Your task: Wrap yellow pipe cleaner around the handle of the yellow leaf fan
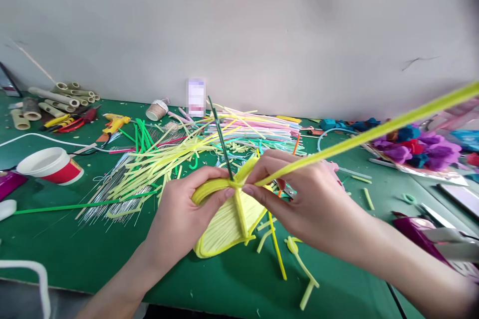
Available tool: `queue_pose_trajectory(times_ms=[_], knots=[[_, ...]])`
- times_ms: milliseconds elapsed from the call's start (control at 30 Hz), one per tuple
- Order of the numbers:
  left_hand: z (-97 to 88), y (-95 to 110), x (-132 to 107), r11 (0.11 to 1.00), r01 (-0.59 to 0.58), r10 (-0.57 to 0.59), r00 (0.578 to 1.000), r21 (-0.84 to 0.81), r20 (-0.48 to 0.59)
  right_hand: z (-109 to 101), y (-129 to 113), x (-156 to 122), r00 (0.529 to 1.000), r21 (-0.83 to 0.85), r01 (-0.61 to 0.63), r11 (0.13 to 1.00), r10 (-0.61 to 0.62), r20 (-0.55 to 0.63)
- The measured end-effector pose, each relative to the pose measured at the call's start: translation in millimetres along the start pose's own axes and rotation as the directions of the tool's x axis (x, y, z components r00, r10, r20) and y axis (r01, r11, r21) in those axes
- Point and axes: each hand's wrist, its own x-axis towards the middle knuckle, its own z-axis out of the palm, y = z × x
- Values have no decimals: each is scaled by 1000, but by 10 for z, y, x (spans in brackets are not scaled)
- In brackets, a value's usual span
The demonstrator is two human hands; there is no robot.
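Note:
A flat yellow shape made of pipe cleaners (228,226), with a thick rim and a central rib, hangs between my hands above the green table. My left hand (187,214) pinches its top, where the loops meet. From that point two thin dark green stems (223,144) rise upward. My right hand (295,194) is closed at the same junction, gripping a long yellow pipe cleaner (359,137) that runs off to the upper right. Behind the right fingers a bit of metal tool (286,189) shows, mostly hidden.
Yellow pipe cleaners (164,159) lie heaped behind my hands beside bare wires (116,204). A paper cup (50,166), a yellow glue gun (116,123) and bamboo pieces (63,102) stand left. Purple felt-like flowers (430,152) sit right. Cut scraps (303,269) lie nearby.

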Motion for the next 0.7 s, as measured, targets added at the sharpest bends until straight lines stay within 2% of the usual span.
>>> queue_pose_trajectory(times_ms=[167,300,467,600,700], knots=[[47,10,3,999,6,-6,1000,-48,0,129,-29,-142,998,12,56,998,-55,-39],[81,2,20,999,-47,47,999,-21,-23,163,29,-174,991,4,126,992,-125,-51],[87,-5,38,996,-86,86,996,2,-22,89,95,-152,981,-91,191,977,-189,36],[58,-3,32,997,-42,44,999,-60,29,32,110,-128,963,-196,269,943,-256,89],[54,-8,28,991,0,7,999,-136,52,32,73,-128,951,-204,306,930,-288,115]])
